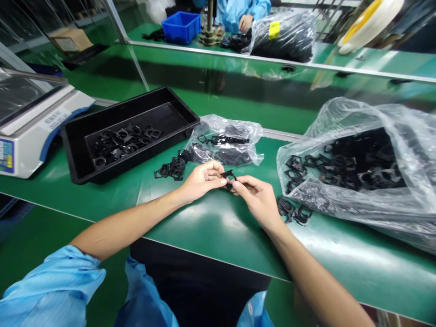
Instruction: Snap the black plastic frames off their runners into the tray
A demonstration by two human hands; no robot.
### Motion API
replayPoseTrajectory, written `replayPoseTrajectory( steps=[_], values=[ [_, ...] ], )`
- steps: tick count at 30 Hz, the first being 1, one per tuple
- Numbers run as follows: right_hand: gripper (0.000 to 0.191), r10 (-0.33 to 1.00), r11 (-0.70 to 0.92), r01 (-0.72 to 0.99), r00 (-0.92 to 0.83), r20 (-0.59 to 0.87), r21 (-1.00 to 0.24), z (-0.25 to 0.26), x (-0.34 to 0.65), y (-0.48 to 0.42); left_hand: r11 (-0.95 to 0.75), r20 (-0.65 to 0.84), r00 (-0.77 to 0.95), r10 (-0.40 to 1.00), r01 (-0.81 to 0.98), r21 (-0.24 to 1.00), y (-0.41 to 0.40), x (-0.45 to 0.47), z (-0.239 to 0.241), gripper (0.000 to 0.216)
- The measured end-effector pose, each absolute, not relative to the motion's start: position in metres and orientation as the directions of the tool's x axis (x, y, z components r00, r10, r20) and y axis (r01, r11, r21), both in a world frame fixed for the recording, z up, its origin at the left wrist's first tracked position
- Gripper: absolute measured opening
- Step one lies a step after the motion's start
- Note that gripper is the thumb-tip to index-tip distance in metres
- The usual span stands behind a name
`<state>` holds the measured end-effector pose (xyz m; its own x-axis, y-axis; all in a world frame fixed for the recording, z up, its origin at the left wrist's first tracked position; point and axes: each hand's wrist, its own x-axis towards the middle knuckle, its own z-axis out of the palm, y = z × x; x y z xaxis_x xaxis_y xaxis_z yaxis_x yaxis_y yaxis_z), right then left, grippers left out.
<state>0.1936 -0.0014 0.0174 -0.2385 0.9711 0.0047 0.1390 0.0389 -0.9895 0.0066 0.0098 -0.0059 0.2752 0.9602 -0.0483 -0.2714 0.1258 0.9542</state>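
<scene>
Pinched from both sides: left hand (204, 179) and right hand (257, 195) close thumb and fingertips on one small black plastic-looking frame with a round opening (229, 174). Piece sits tilted between the hands, over the glossy green bench top (211, 231); whether its lower edge touches the bench, cannot tell (fingers hide much of it).

Handling, as I judge it: very light, thin-walled, fairly stiff, likely a little springy round the opening. Smooth faces may slip under dry fingertips. Slim bridges look the weak spots; a hard squeeze across the opening could bend or crack one. Best hold: thumb and forefinger on the broader, flat edge, opening left free.

Just beside the right wrist, a small loose cluster of black frames (293, 211). Beyond the left hand, a second loose heap of black frames (174, 168), pieces overlapping, apt to snag on one another. To the right, a large clear plastic bag (344, 200), open-mouthed, many more inside; soft film, poor to grip. Farther, a smaller clear plastic bag (252, 159), also holding frames. Left of it, a shallow black rectangular tray (163, 116), frames at its near end.

Across the bench, a co-worker's hand (245, 23) beside dark pieces.
</scene>
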Motion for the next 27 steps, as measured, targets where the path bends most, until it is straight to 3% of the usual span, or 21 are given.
replayPoseTrajectory(
  steps=[4, 8, 18, 27],
  values=[
    [0.035, 0.971, 0.161, 0.236, -0.209, 0.112, -0.958, 0.0153, 0.1949, -0.0033, 0.092, -0.028, 0.251, 0.967, -0.245, 0.965, 0.0099, 0.0074, -0.0054, 0.038],
    [0.034, 0.965, 0.167, 0.198, -0.235, 0.119, -0.966, 0.0152, 0.1937, -0.0042, 0.058, -0.01, 0.197, 0.98, -0.239, 0.969, 0.0101, 0.008, -0.0053, 0.038],
    [0.038, 0.976, 0.064, 0.126, -0.216, 0.035, -0.99, 0.0191, 0.1932, -0.0059, 0.131, -0.04, 0.286, 0.957, -0.31, 0.942, 0.0091, 0.0069, -0.0004, 0.041],
    [0.037, 0.941, -0.059, -0.021, -0.334, -0.049, -0.998, 0.0243, 0.1931, -0.003, 0.145, -0.054, 0.283, 0.958, -0.314, 0.938, 0.0078, 0.0063, -0.0012, 0.037]
  ],
)
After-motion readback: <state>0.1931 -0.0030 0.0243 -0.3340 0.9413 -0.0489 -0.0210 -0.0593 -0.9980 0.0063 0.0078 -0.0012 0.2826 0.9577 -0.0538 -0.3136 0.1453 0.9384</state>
